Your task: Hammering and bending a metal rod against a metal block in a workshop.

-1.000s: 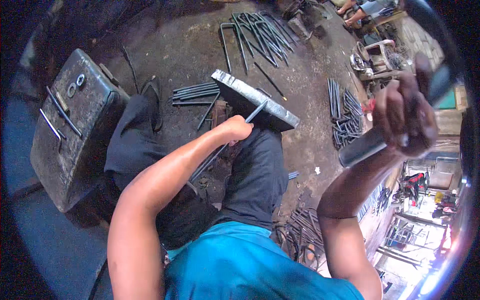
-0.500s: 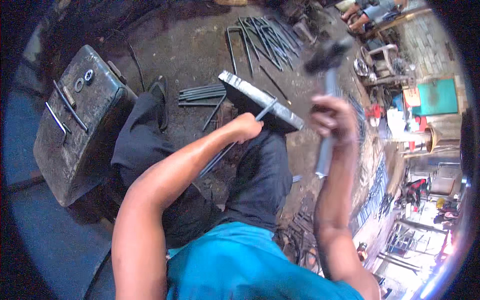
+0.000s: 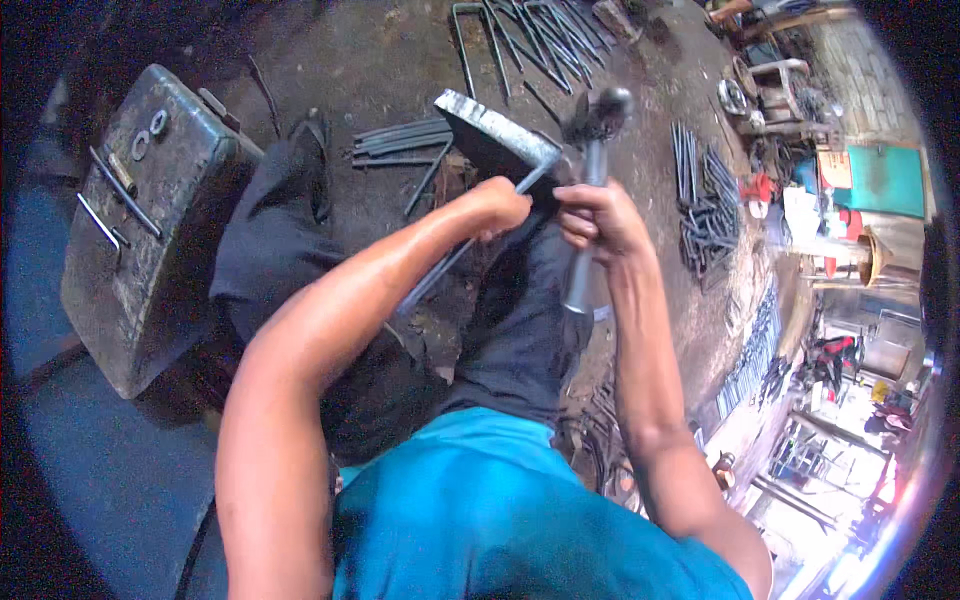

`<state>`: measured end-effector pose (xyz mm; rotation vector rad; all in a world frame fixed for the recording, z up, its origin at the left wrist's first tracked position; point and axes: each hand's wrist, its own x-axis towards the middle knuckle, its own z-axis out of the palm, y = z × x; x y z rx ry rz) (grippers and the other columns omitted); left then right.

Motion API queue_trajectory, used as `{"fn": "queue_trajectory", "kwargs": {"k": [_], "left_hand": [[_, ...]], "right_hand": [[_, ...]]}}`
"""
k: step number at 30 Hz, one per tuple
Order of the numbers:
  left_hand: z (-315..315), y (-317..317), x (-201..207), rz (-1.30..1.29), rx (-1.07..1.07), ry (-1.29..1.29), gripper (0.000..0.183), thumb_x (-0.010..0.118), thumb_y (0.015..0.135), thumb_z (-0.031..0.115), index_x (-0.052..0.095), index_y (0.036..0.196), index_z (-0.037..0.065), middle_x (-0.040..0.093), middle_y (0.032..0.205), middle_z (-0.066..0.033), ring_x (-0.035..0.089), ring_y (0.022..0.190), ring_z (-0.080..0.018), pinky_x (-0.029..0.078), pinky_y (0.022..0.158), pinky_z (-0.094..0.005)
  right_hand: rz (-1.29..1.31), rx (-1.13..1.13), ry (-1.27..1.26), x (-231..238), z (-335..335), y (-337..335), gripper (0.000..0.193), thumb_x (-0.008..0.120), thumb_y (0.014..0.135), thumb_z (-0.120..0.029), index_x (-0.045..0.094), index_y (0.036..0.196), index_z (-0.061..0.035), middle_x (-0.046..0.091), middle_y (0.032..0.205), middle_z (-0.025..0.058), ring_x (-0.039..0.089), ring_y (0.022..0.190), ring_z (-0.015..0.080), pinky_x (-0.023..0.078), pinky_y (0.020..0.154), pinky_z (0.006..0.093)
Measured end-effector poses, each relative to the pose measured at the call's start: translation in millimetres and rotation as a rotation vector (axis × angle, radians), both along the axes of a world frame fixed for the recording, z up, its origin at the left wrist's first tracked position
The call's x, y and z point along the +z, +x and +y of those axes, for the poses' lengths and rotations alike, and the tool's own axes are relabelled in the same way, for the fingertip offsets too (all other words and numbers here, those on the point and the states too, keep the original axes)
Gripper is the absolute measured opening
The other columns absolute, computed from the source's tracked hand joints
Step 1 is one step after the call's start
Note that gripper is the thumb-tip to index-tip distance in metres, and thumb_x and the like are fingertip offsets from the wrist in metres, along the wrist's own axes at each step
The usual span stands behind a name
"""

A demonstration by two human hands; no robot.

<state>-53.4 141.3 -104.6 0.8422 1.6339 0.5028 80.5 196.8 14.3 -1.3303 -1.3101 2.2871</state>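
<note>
My left hand is closed around a thin metal rod, whose far end lies across a heavy metal block with a pale, worn top face. In my right hand is a hammer, gripped by its grey handle. The hammer's dark head is blurred and sits at the block's right end, close to the rod's tip; whether it touches the rod I cannot tell. Several straight rods lie on the ground just left of the block.
Bent U-shaped rods lie beyond the block, with another pile of rods to the right. At left stands a dark metal box bearing washers and short rods. A green panel stands at far right.
My right hand has swung the hammer left and inward, bringing its head down to the block's right end. My left hand still holds the rod in about the same place.
</note>
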Motion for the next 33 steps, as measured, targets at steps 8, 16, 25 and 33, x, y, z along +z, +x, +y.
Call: {"fn": "queue_trajectory", "kwargs": {"k": [8, 16, 25, 33], "left_hand": [[-3.7, 5.8, 22.8, -0.16, 0.047, -0.061, 0.045, 0.053, 0.091, 0.039, 0.056, 0.073, -0.002, 0.05, 0.057, -0.0087, 0.048, 0.047, -0.0207, 0.039, 0.045, -0.0386], [-8.7, 1.6, 16.9, -0.219, 0.069, -0.086, 0.039, 0.053, 0.091, 0.036, 0.056, 0.074, 0.0, 0.05, 0.059, -0.0081, 0.047, 0.049, -0.0198, 0.038, 0.045, -0.0374], [-16.2, 6.7, 39.3, -0.184, 0.018, -0.026, 0.038, 0.054, 0.09, 0.035, 0.054, 0.073, 0.002, 0.046, 0.057, -0.0051, 0.044, 0.047, -0.0166, 0.034, 0.041, -0.0351], [-2.8, 3.9, 18.7, -0.317, 0.098, -0.175, 0.038, 0.051, 0.092, 0.035, 0.041, 0.064, 0.011, 0.033, 0.053, 0.0021, 0.03, 0.04, -0.0112, 0.023, 0.037, -0.03]], "right_hand": [[0.25, -0.027, 0.656, 183.8, 26.3, 8.1, 0.023, 0.066, 0.079, -0.021, 0.063, 0.09, -0.0009, 0.055, 0.062, 0.0049, 0.047, 0.041, 0.0127, 0.035, 0.035, 0.0263], [-0.108, -0.174, 0.914, 51.1, 0.1, 38.9, 0.021, 0.063, 0.077, -0.02, 0.066, 0.081, 0.0003, 0.054, 0.061, 0.003, 0.047, 0.05, 0.0082, 0.04, 0.048, 0.028], [-0.104, -0.025, 0.47, 132.9, 0.4, 8.7, 0.027, 0.069, 0.072, -0.011, 0.049, 0.088, -0.0068, 0.042, 0.056, -0.0028, 0.037, 0.035, 0.0082, 0.027, 0.032, 0.0247], [0.565, 0.022, 0.809, 207.8, 33.1, 35.9, 0.024, 0.062, 0.078, -0.023, 0.054, 0.092, -0.0056, 0.049, 0.063, -0.004, 0.049, 0.052, 0.0058, 0.033, 0.046, 0.026]]}}
